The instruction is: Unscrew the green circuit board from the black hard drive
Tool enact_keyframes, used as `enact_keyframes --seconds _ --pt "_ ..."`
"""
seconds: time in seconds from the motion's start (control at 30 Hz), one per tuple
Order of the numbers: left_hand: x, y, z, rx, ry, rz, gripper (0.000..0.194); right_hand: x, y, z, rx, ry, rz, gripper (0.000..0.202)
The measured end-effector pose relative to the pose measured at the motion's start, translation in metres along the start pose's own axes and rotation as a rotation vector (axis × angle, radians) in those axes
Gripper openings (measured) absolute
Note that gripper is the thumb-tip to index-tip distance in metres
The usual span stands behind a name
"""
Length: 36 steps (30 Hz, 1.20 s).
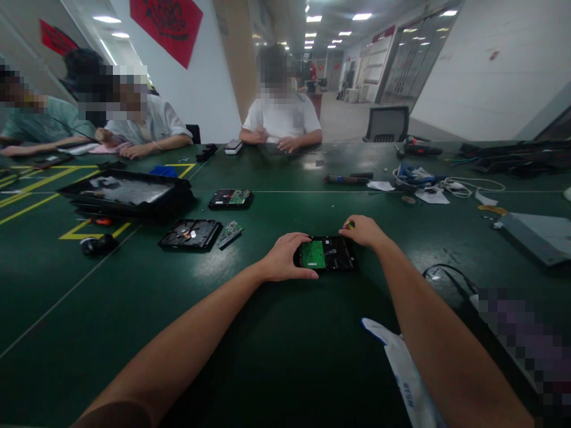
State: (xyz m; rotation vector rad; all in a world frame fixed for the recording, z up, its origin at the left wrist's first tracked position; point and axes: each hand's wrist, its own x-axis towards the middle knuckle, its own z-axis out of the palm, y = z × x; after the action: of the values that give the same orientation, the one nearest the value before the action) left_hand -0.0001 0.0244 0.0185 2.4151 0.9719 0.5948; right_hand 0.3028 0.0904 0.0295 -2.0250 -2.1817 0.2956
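A hard drive (335, 257) lies flat on the green table in front of me, its green circuit board facing up. My left hand (285, 258) grips its left end, with the thumb along the near edge and the fingers at the far edge. At the drive's far right corner, my right hand (363, 230) is closed around a small yellow-and-black tool (351, 224). Fingers hide most of that tool, so its tip cannot be made out. To the left are an opened drive casing (190, 235), a loose circuit board (231, 233) and another hard drive (231, 198).
Black trays (129, 193) are stacked at left, near a dark roll-like object (99, 244). A white-and-blue plastic packet (401, 362) lies under my right forearm. Cables (464, 186) and a grey metal box (537, 238) are at right. Several people sit across the table.
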Motion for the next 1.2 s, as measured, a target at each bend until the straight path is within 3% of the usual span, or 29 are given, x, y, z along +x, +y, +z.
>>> enact_keyframes --seconds 1.2 --pt "0.000 0.000 0.000 -0.009 -0.001 0.000 0.086 -0.002 0.006 -0.013 -0.031 -0.115 0.030 0.014"
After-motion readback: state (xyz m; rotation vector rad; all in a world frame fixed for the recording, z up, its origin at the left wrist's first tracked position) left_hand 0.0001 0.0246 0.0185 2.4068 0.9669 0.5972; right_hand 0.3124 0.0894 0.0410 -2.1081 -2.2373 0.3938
